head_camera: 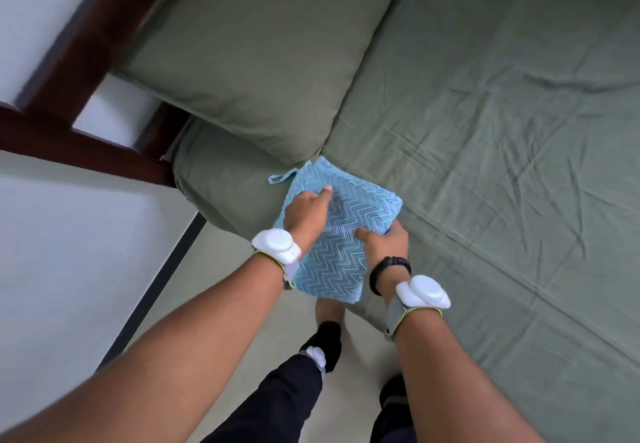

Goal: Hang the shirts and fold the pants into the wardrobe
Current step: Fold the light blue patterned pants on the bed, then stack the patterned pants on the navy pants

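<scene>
1. The left hand (304, 215) and the right hand (384, 241) both hold the folded pants (349, 214), a blue zigzag-patterned bundle. Each grip is closed on the cloth. The left thumb lies flat on top with the fingers hidden beneath the left edge. The right thumb presses the top and the fingers curl round the right edge.
2. The pants sit between the two grips, over the edge of the bed. It cannot be told whether they rest on the mattress or are held just above it.
3. Their long axis runs from the wrists straight away from the person. The near end hangs past the bed's edge, below the grip. The far end lies just beside a pillow corner, and a drawstring loop (278, 178) pokes out beyond the left grip.
4. A green sheet (502, 165), creased, spreads to the right of the grip.
5. Beyond the grip lies a large green pillow (263, 54), with a second pillow (221, 179) to the left.
6. Farther left are a dark wooden bed frame (86, 61), a white wall (52, 234) and a pale floor (242, 304).
</scene>
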